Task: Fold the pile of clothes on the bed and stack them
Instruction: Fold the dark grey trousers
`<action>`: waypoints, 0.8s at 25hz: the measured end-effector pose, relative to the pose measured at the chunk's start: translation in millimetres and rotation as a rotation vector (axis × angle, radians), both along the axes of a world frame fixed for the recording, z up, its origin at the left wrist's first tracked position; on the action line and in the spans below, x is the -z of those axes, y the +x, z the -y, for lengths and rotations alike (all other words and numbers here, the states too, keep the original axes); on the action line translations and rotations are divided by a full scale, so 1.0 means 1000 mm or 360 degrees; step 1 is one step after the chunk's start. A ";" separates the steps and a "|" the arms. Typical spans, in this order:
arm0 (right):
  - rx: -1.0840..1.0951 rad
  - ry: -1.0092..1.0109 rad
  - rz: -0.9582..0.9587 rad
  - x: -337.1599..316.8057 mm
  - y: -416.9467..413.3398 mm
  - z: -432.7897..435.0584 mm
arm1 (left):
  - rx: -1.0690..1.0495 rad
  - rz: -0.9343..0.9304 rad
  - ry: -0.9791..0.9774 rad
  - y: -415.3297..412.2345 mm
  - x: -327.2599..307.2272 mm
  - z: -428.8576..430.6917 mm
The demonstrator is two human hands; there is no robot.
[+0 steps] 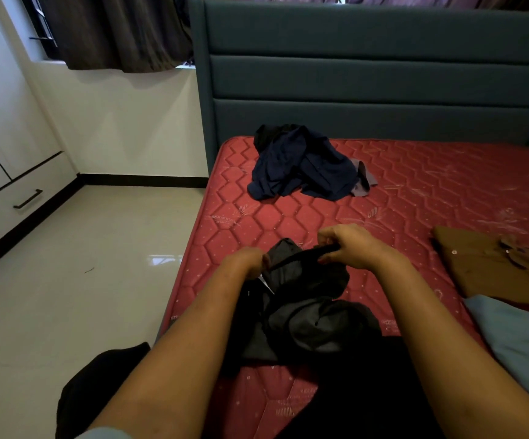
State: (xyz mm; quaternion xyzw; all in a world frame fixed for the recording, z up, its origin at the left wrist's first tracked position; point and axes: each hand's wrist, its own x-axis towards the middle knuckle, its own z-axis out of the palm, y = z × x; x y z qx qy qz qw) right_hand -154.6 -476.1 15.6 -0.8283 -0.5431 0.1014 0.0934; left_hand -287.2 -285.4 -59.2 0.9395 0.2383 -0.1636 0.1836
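A dark grey-black garment (307, 308) hangs crumpled over the near part of the red quilted mattress (415, 191). My left hand (247, 261) grips its upper edge on the left. My right hand (351, 247) pinches the same edge further right, fingers curled round the fabric. A loose pile of dark blue clothes (301, 166) lies near the headboard, with a small grey-purple piece at its right side. A folded brown shirt (491, 267) lies flat at the right. A light blue cloth (519, 340) lies at the near right corner.
The teal padded headboard (367, 80) closes the far end of the bed. To the left is glossy tiled floor (82, 264), a white wardrobe with a drawer handle (28, 198), and dark curtains (114, 33) over a window.
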 end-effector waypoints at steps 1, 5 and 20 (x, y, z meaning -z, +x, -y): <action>0.0064 -0.0068 0.0063 0.003 0.004 0.005 | 0.0048 -0.0078 0.0072 -0.006 0.013 -0.003; 0.0226 -0.0209 0.0040 0.017 0.019 0.014 | -0.0050 0.0237 0.0083 -0.022 0.046 -0.013; -0.0051 0.0524 -0.0422 0.033 -0.004 -0.010 | 0.0054 0.0598 -0.0755 0.043 -0.071 0.015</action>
